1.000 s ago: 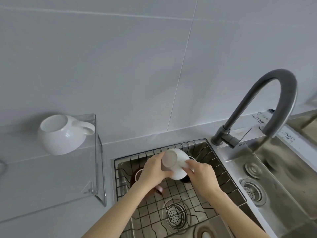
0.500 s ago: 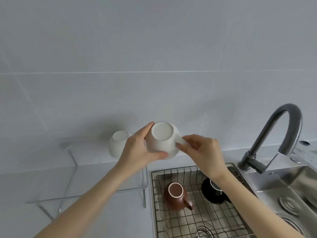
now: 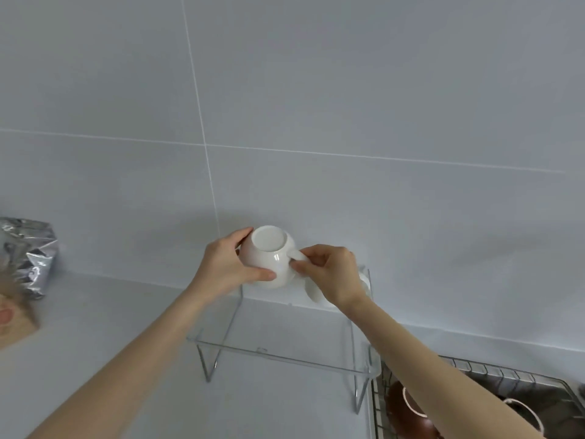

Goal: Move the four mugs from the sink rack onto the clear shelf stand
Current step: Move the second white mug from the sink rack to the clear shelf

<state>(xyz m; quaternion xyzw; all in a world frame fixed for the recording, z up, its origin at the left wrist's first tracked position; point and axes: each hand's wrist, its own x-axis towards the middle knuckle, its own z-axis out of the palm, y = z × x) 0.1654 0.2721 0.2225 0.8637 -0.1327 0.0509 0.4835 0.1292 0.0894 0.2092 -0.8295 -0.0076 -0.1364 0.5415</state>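
Note:
Both hands hold a round white mug [image 3: 269, 258] over the back left of the clear shelf stand [image 3: 278, 346]. My left hand [image 3: 224, 267] wraps its body. My right hand [image 3: 332, 274] pinches its handle. The mug is tipped so its flat end faces me. A second white mug [image 3: 313, 293] stands on the shelf at the back right, mostly hidden behind my right hand. In the sink rack [image 3: 474, 375] at the lower right lie a brown mug [image 3: 408, 410] and a dark mug [image 3: 522, 410], partly covered by my right forearm.
A crumpled silver foil bag [image 3: 28, 251] stands on the white counter at the far left, with a brown paper item [image 3: 15, 321] below it. A grey tiled wall rises right behind the shelf. The sink rack touches the shelf's right legs.
Both hands lifted the white mug out of the sink rack and carried it left and up, over the clear shelf. My view swung left; the faucet left the frame.

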